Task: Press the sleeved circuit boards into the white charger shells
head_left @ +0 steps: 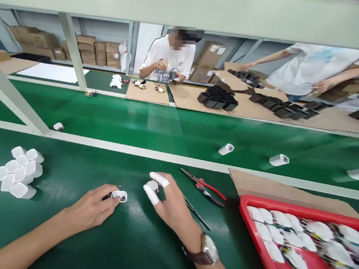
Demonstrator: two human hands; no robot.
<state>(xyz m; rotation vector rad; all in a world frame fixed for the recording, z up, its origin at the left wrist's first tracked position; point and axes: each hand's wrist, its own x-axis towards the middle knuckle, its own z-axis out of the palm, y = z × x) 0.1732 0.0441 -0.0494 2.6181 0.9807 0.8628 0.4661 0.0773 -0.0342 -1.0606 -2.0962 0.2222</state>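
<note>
My left hand is closed around a small white plastic housing. The housing's open end faces right, and dark parts show inside it. White finger cots cover the thumb and forefinger of my right hand, which pinch a small whitish piece, partly hidden by the fingers. Tweezers lie on the green work surface beside that hand, partly behind it. Just beyond them rest long-nose pliers with red and black handles.
Several white housings stand grouped at the left. A red tray at the right holds white-wrapped electronic pieces. More housings lie on the green belt. Across it, a person handles a dark part; another reaches toward black cases.
</note>
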